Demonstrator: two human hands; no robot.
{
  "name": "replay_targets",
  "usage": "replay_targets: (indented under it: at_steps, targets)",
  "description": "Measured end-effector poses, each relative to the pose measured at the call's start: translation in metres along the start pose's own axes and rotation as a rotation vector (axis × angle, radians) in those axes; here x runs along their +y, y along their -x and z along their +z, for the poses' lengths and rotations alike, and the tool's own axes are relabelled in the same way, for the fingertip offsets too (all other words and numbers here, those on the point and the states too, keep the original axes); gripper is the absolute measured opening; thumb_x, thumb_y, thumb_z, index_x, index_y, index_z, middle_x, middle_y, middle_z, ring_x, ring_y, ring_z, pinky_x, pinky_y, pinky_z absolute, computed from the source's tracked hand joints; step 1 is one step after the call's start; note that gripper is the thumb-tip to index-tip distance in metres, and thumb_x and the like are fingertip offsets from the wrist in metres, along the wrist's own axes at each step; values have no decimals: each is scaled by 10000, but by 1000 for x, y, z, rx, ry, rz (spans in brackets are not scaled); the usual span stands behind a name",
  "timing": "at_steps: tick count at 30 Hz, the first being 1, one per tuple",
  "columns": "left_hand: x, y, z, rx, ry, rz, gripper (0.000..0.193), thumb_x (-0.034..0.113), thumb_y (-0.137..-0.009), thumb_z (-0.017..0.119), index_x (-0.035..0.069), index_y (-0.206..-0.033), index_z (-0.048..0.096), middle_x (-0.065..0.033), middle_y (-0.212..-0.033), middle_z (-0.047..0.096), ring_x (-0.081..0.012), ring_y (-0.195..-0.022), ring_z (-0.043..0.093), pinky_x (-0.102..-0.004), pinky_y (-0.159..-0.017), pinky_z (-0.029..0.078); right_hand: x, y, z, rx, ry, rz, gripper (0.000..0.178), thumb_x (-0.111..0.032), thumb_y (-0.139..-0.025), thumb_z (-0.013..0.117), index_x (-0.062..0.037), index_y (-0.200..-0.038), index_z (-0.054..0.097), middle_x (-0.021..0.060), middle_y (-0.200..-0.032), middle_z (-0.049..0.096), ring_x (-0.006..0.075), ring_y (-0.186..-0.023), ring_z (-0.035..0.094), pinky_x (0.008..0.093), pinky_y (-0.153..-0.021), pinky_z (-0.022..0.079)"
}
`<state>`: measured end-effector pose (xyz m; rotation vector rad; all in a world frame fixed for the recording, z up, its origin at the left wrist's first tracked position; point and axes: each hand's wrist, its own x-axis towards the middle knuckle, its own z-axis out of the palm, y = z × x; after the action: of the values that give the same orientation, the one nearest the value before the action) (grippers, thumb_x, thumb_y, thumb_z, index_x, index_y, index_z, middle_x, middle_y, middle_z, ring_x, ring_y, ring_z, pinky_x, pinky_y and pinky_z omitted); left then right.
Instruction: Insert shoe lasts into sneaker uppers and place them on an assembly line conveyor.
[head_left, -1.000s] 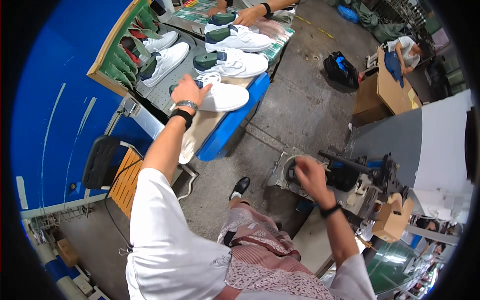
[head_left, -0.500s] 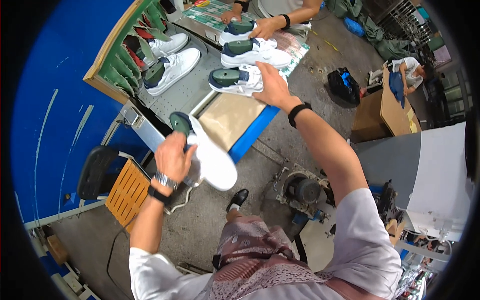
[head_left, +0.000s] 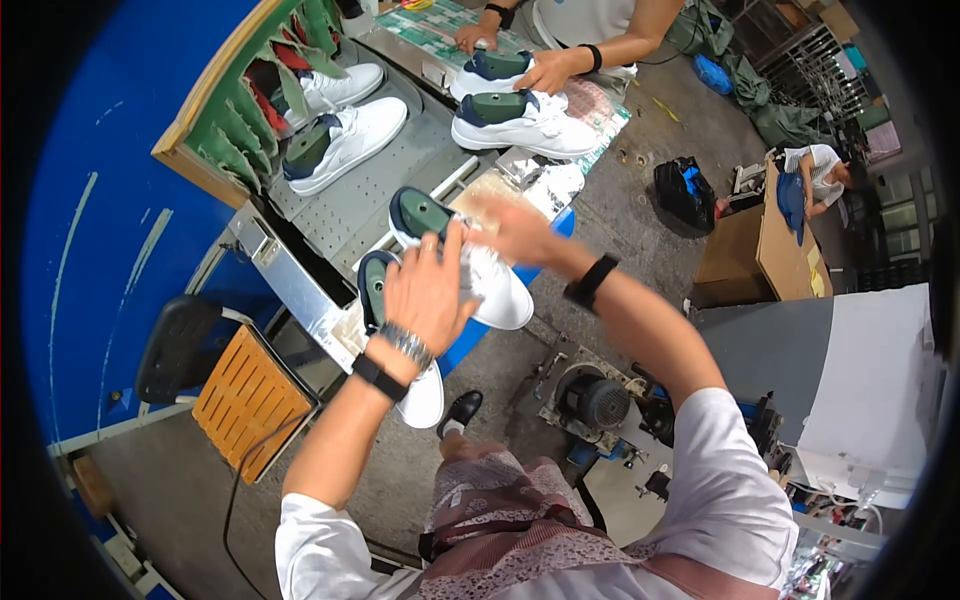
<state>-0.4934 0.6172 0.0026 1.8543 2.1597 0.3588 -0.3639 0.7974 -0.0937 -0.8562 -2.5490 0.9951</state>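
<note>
Two white sneakers with dark collars and green inserts lie side by side on the near end of the bench. My left hand [head_left: 425,292] is over the nearer sneaker [head_left: 421,398], covering its middle. Its fingers are stretched out, and their tips reach the collar of the other sneaker [head_left: 498,290]. Beside that second sneaker's laces is my right hand [head_left: 515,232], smeared by motion, so its grip is unclear. Farther up the bench stand two more white sneakers, a front one [head_left: 530,128] and one behind it [head_left: 480,82], with a co-worker's hand [head_left: 550,72] on them.
At the left, a grey conveyor [head_left: 340,210] carries two white sneakers [head_left: 362,135] out of an opening with green flaps [head_left: 250,120]. A wooden-slat chair [head_left: 250,400] stands below it. A machine with a motor [head_left: 598,400] is on the floor right of my foot, and a black bag [head_left: 685,195] lies beyond.
My left hand has moved right, and its grip on the nearer sneaker has loosened. The second sneaker has come from the row toward me, along with my right hand.
</note>
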Motion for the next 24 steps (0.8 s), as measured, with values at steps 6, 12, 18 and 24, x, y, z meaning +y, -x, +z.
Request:
replay_targets:
  at_steps: [6, 12, 18, 24]
  targets:
    - [1, -65, 40, 104, -123, -144, 602, 288, -702, 881, -2, -1108, 545, -195, -1076, 652, -346, -1008, 680, -431, -751, 602, 42, -116, -86, 337, 353, 485, 864, -699, -899, 537, 7, -1395, 493, 299, -1216, 655, 443, -1169, 631, 518, -967, 497]
    - [-5, -79, 45, 147, -98, -194, 534, 264, -626, 903, -37, -940, 592, -199, -804, 728, -357, -822, 731, -433, -690, 591, 67, -118, -88, 453, 558, 476, 356, -280, -931, 507, -3, -1003, 719, 297, -993, 712, 463, -967, 699, 532, -888, 547]
    - [-1, -77, 69, 220, -62, 45, 286, 134, -727, 742, 33, -947, 589, -180, -712, 686, -365, -749, 703, -474, -625, 548, 32, 48, -94, 877, -327, 241, 351, -63, -967, 499, -74, -1299, 614, 41, -832, 664, 65, -592, 532, 255, -513, 452]
    - [83, 12, 62, 216, 22, 351, 233, 90, -758, 650, 79, -982, 583, -117, -649, 616, -317, -682, 670, -452, -621, 509, -78, 309, -84, 952, -702, 498, 360, -68, -994, 493, -48, -1343, 578, -26, -843, 595, -5, -541, 388, 173, -449, 297]
